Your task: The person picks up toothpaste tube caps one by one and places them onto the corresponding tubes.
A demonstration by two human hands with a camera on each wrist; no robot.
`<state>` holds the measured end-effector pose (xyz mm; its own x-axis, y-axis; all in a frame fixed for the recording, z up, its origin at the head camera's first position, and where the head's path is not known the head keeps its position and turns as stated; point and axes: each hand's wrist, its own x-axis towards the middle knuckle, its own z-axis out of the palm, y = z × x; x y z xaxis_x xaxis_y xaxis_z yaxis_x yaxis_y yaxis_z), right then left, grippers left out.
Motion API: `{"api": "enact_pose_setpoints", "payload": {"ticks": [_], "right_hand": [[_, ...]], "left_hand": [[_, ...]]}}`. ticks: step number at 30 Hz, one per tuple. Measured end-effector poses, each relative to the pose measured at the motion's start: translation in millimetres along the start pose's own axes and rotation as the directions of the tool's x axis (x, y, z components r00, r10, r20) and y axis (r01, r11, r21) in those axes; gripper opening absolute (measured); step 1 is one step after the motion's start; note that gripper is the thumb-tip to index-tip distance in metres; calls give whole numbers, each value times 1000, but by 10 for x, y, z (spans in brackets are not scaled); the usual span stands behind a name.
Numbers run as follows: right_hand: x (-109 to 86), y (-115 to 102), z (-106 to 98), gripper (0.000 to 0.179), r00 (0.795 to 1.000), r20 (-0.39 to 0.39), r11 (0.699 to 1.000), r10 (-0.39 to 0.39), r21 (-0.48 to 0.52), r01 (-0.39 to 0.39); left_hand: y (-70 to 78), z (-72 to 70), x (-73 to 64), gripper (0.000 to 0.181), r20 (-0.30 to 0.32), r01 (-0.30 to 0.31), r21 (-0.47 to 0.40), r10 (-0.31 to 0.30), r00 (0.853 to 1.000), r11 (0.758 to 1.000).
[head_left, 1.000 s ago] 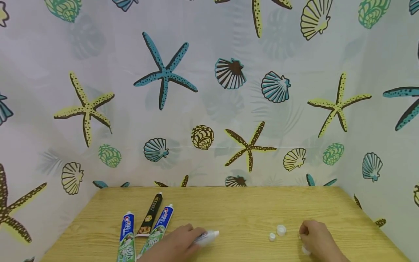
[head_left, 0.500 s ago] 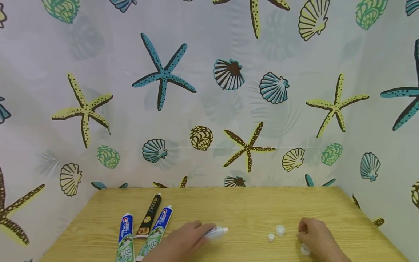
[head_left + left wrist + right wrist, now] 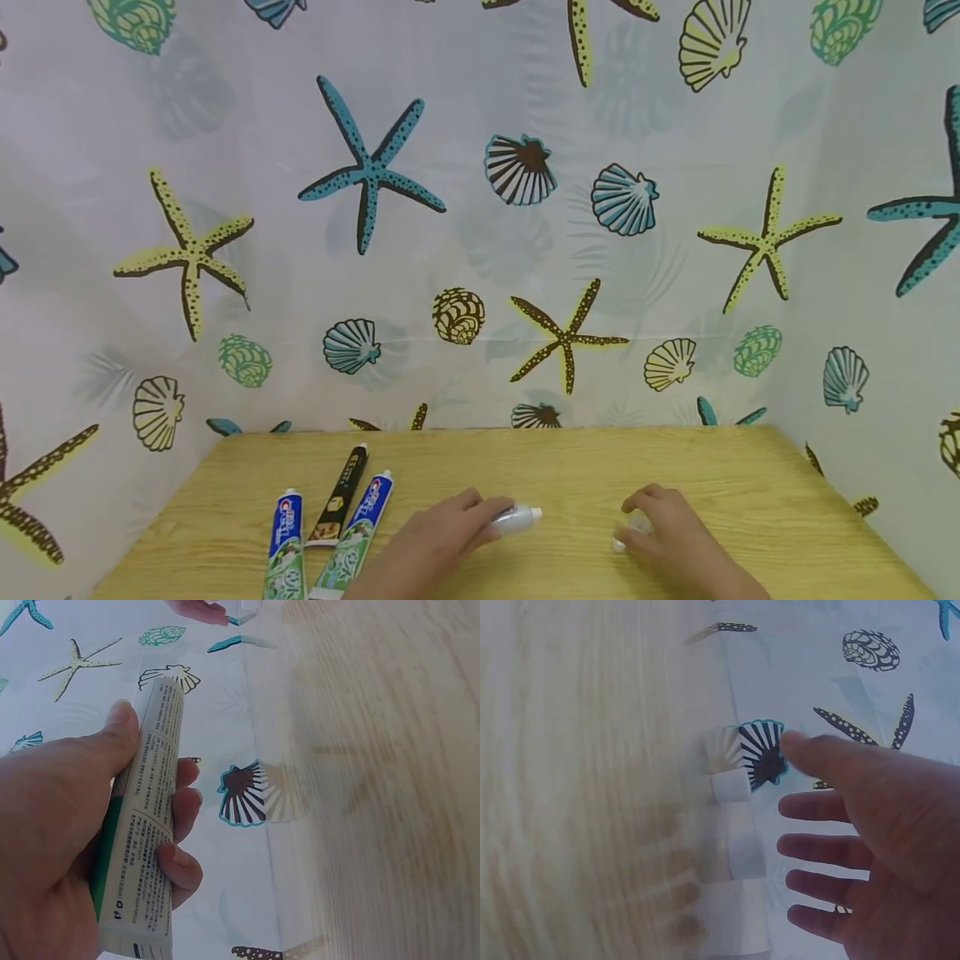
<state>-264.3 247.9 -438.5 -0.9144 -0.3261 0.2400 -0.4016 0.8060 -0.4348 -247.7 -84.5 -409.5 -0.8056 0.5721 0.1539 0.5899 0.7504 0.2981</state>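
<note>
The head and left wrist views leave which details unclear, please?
Head view: rear of the held tube, covered by the left hand.
Head view: lower end of the leftmost tube, cut by the bottom edge.
Head view: white caps, partly behind the right hand.
Left wrist view: held tube's fine print, too small.

Pale wood-grain table point(image 3: 570, 467) before me. Flat on it, my left side: outer blue-green tube point(image 3: 285, 542), inner blue-green tube point(image 3: 357, 533), black tube point(image 3: 342, 498) between, reaching farther back. By my right fingers point(image 3: 825, 850): small white cap point(image 3: 618, 546), larger white cap point(image 3: 640, 523).
</note>
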Motion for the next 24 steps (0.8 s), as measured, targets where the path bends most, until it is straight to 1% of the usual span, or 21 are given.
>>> {"api": "enact_pose_setpoints", "payload": {"ticks": [2, 5, 7, 9, 13, 15, 18, 21, 24], "right_hand": [[23, -11, 57, 21, 999, 35, 1000, -12, -4, 13], [35, -11, 124, 12, 997, 76, 999, -33, -4, 33], [34, -4, 149, 9, 996, 80, 999, -50, -18, 52], [31, 8, 160, 10, 996, 72, 997, -60, -46, 63], [9, 78, 125, 10, 997, 69, 994, -44, -95, 50], [-6, 117, 101, 10, 997, 77, 994, -26, -102, 34], [-41, 169, 51, 11, 995, 104, 997, 1, -76, 7], [-74, 205, -1, 12, 991, 135, 999, -5, -51, 12], [-83, 219, -31, 11, 990, 140, 998, -26, -60, 34]], "left_hand": [[5, -1, 3, 39, -13, -3, 2, 3, 1000, 1000], [7, 5, 10, 39, -3, 7, 3, -7, 1000, 1000], [6, 10, 19, 39, 17, 27, -2, -27, 1000, 1000], [6, 13, 27, 40, 34, 58, -12, -58, 998, 998], [18, 20, 58, 42, 41, 121, -24, -120, 992, 992], [19, 20, 68, 43, 43, 141, -27, -140, 989, 990], [19, 21, 74, 46, 22, 125, -12, -124, 992, 992], [19, 27, 78, 48, -5, 90, 8, -90, 996, 996], [22, 22, 82, 47, 2, 67, 8, -67, 998, 998]]}}
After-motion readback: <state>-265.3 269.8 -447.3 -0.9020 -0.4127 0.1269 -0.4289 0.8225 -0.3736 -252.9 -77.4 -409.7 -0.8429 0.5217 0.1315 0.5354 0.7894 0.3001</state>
